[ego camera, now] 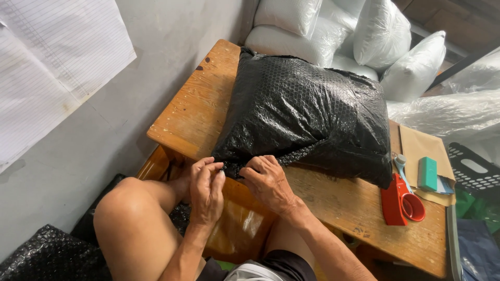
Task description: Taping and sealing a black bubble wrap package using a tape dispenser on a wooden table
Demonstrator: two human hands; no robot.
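Head view shows a black bubble-wrap parcel (307, 117) lying on the wooden desk (198, 112). Both hands meet at the parcel's near corner: the left hand (207, 190) has its grip pressed together, seemingly pinching the wrap's edge, and the right hand (268, 182) rests curled on it. Right of the parcel lie a red tape dispenser (401, 203) and a green block (428, 173).

The black bubble-wrap parcel (307, 117) fills the desk's (333, 203) middle; bare wood lies open left and along the near edge, while a red tape dispenser (401, 200) blocks the right.
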